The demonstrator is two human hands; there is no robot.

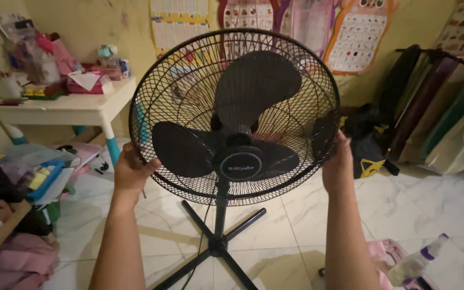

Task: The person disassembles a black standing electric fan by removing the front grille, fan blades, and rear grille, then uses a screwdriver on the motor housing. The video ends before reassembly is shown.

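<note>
Black stand fan (pixel 235 118) fills mid-frame, upright on pale marble-look tile floor (pixel 436 204). Front guard (pixel 189 80) is a round wire cage, tilted a bit upward; three dark blades (pixel 253 86) behind it w/ a round hub cap (pixel 241 165) at centre. Thin pole drops from the head to a cross-shaped base (pixel 216 247) flat on the tiles, cord trailing down beside the pole.

Handling, as a guess: head prob. light-ish plastic & wire, but top-heavy on that slim pole, so it may rock if pushed off-axis. Guard wires are stiff yet springy, thin enough to bend if squeezed hard. Best hold looks like the outer rim ring, both sides at once, which is where the hands are now.

Left hand (pixel 131 172) on the guard's lower-left rim, fingers curled round the edge, thumb in front; grip closed on the rim. Right hand (pixel 338 166) on the right rim, palm flat against the side, fingertips wrapped behind the cage; also clamped on it, tho how tight can't be told.

Around: white bench (pixel 71 110) back left w/ teal-tipped legs, piled w/ pink stuff, tissue, small bottles. Row of hanging garment covers far right, dark bag (pixel 369 145) w/ yellow trim below them. Picture charts on the yellow wall. Clutter of boxes & cloth at left edge. Small spray bottle (pixel 417 262) w/ purple top lies bottom right, well apart from the fan.
</note>
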